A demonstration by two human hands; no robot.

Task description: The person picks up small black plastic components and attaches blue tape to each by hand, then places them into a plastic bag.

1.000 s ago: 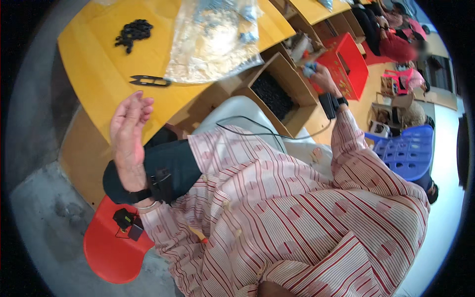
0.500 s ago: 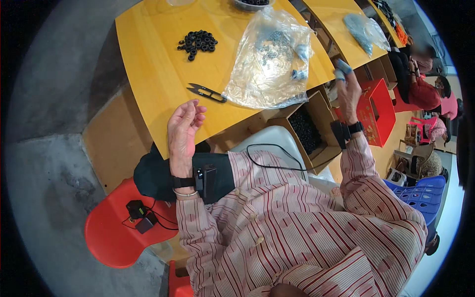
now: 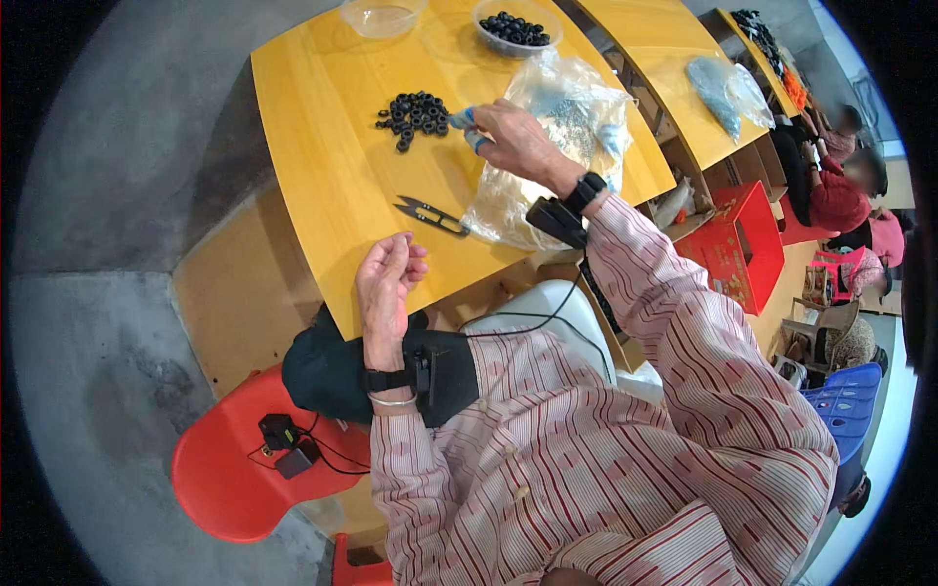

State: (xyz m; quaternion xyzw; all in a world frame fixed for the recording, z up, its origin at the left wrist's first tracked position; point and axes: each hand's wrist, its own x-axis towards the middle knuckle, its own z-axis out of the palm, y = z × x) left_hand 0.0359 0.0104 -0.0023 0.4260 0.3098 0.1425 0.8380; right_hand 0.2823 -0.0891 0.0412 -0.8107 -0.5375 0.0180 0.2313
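My right hand (image 3: 516, 142) reaches over the yellow table (image 3: 332, 186), blue coverings on its fingertips. Those fingertips are apart, at the right edge of a pile of small black rings (image 3: 415, 115); nothing shows between them. Under and behind that hand lies a clear plastic bag (image 3: 508, 210) with small pieces in it. At the table's near edge, my left hand (image 3: 386, 278) rests on its side, fingers loosely curled and thumb apart, holding nothing visible. Black thread snips (image 3: 432, 216) lie between the left hand and the bag.
A clear bowl of black parts (image 3: 515, 34) and another clear bowl (image 3: 381, 15) stand at the far side. To the right are a red box (image 3: 728, 249) and a second table with a bluish bag (image 3: 718, 93). Other people sit farther right. A cable hangs by my right forearm.
My right hand has swung left from beyond the table's right edge to the black rings. My left hand keeps its pose. The view has shifted, bringing the far bowls more into sight.
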